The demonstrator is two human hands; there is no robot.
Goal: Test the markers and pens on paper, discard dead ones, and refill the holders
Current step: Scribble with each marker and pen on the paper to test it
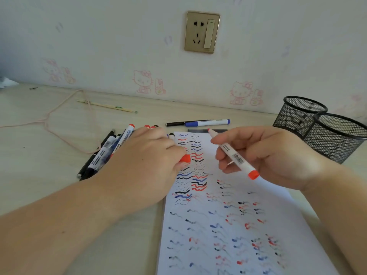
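Paper (228,225) covered in red, blue and black squiggles lies flat on the counter (49,155), near centre. Two black mesh holders (317,126) stand side by side at far right. Pile of markers (107,149) lies left of the paper, partly under the left hand (147,155), whose fingers pinch a red cap (185,158) over the sheet. Right hand (264,153) grips an uncapped red marker (232,153), tip pointing away, above the paper.
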